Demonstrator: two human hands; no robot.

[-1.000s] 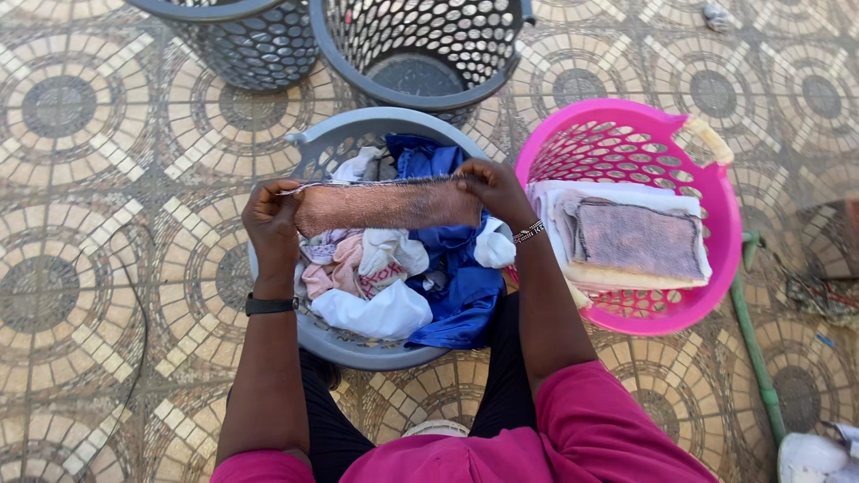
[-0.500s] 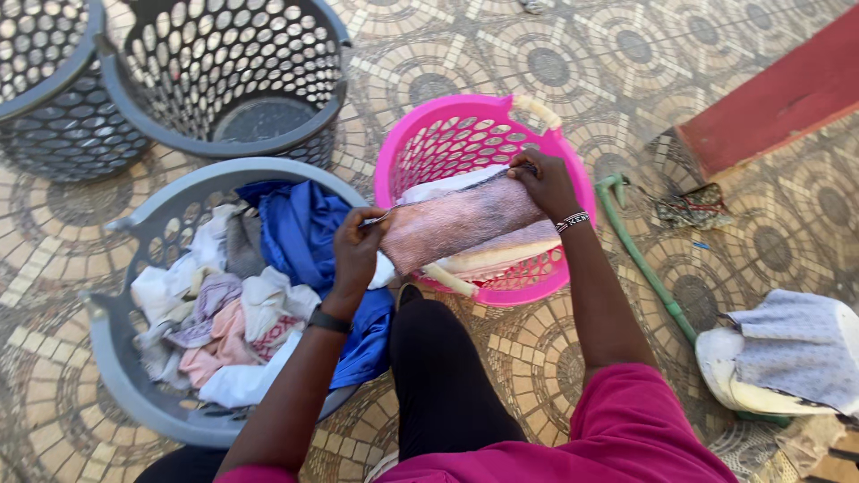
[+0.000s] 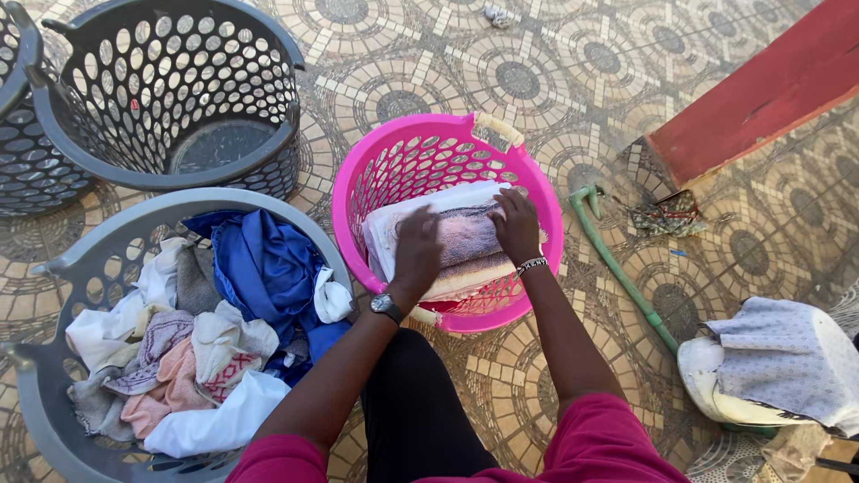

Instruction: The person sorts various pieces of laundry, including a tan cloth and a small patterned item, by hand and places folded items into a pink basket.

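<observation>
**Cloth pressed flat in pink basket**

Cloth (image 3: pixel 467 240), folded, mauve and striped, atop a stack of folded white pieces (image 3: pixel 407 224) inside the pink basket (image 3: pixel 376 161). Directly under both sets of fingers, lying flat and level. Left hand (image 3: pixel 417 252) palm down on the near left part of the cloth, fingers spread and extended, pressing rather than gripping. Right hand (image 3: pixel 516 225) on the right part, fingers likewise stretched out flat, tips pointing away toward the far rim; nothing clasped in either. Wristwatch (image 3: pixel 386 307) just behind the left hand, beaded bracelet (image 3: pixel 531 265) just behind the right.

Left of the left fingers, well apart: grey basket (image 3: pixel 116 233) heaped with unfolded laundry, a blue garment (image 3: pixel 264 268) uppermost, white, pink and grey pieces beside it. Beyond the fingertips and off to the left: dark perforated basket (image 3: pixel 295 98), another at the frame edge behind it. Right of the right fingers: green pipe (image 3: pixel 626 277) lying slantwise on the patterned tile floor (image 3: pixel 537 80), then a pale grey cloth (image 3: pixel 778 358) draped over a white tub. Farther beyond, a red slab (image 3: pixel 761 89).
</observation>
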